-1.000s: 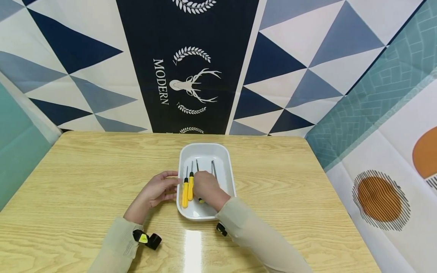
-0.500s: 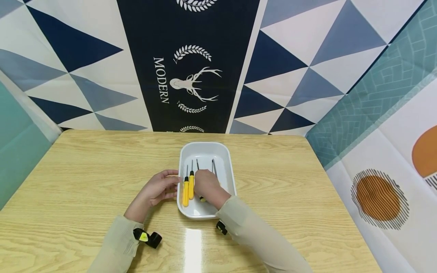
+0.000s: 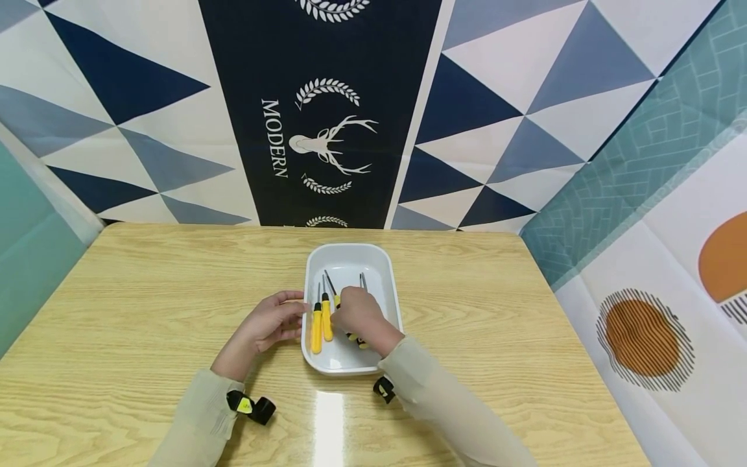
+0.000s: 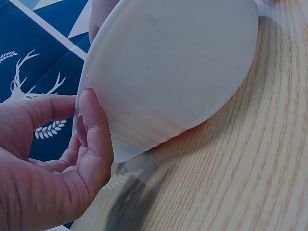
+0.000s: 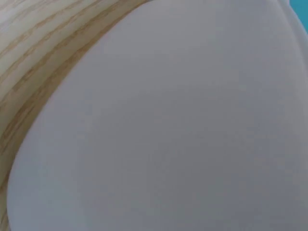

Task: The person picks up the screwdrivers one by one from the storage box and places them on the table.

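A white tray (image 3: 350,259) sits on the table with several screwdrivers in it. Two yellow-handled screwdrivers, one (image 3: 317,331) at the left wall and another (image 3: 327,321) beside it, lie nearly parallel. My right hand (image 3: 358,311) is inside the tray, fingers curled down over a third screwdriver (image 3: 330,282), whose shaft slants out toward the upper left; most of its handle is hidden. More shafts (image 3: 363,280) show beyond the hand, and black-and-yellow ends (image 3: 362,344) below it. My left hand (image 4: 57,144) pinches the tray's left rim between thumb and fingers.
The wooden table (image 3: 467,292) surrounds the tray. Patterned cloth (image 3: 327,130) hangs behind its far edge, with more cloth at both sides. The tray's outer wall (image 5: 168,120) fills most of the right wrist view.
My right hand has shifted slightly right and up. The third screwdriver's shaft now slants more to the left, and more handle ends show under the hand. The left hand has kept its place.
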